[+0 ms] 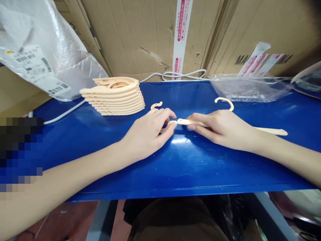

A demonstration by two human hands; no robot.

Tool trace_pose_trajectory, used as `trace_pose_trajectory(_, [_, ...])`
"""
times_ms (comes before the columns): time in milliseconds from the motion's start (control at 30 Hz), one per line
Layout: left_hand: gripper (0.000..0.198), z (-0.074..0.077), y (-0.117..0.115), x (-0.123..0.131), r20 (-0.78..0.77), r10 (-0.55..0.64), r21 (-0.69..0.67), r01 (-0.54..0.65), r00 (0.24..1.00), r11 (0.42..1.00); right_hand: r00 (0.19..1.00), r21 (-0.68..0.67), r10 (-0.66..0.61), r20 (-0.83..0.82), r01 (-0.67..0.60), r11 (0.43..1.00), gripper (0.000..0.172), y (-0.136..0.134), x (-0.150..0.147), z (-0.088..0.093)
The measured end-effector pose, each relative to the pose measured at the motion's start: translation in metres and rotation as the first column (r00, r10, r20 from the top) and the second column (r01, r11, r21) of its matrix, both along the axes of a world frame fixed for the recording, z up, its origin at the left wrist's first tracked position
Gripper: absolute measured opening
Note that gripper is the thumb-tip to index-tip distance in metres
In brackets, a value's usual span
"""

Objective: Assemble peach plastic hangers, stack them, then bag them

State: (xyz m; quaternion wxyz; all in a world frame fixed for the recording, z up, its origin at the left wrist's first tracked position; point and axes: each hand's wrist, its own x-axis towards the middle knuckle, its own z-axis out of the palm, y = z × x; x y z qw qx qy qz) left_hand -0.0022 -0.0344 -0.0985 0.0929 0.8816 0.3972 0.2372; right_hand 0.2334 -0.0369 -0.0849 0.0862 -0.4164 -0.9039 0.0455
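My right hand is closed around a cream plastic hanger. The hanger's hook curls up behind my knuckles, and one flat arm end sticks out past my wrist. Its other end, with a small hole, points left from between thumb and fingers. My left hand pinches a cream plastic piece, whose tip meets or nearly meets that end. Behind the left knuckles shows a small curved cream part; whether it joins the pinched piece is hidden. Both hands are low over the blue table.
A stack of cream hangers stands at the back left. Behind are cardboard boxes, a white cable and a clear plastic bag. A labelled white package leans at the left.
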Motion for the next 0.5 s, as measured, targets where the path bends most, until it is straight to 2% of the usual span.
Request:
trace_pose_trajectory(133, [0.024,0.0014,-0.0007,0.0005,-0.005,-0.005,-0.041,0.004,1.000,0.999,0.998,-0.051,0.017,-0.059,-0.020,0.998,0.033,0.0003,-0.0007,-0.0003])
trace_pose_trajectory(267, [0.035,0.0017,-0.0035,0.0016,-0.037,0.005,0.033,-0.004,0.999,0.999,0.994,-0.095,0.044,-0.101,-0.053,0.994,0.035,-0.0012,-0.0010,-0.0001])
trace_pose_trajectory(500, [0.022,-0.0025,-0.0004,-0.0023,-0.124,-0.159,0.058,0.167,0.979,0.984,0.964,-0.145,0.213,-0.158,-0.236,0.961,0.029,-0.0065,-0.0017,0.0015])
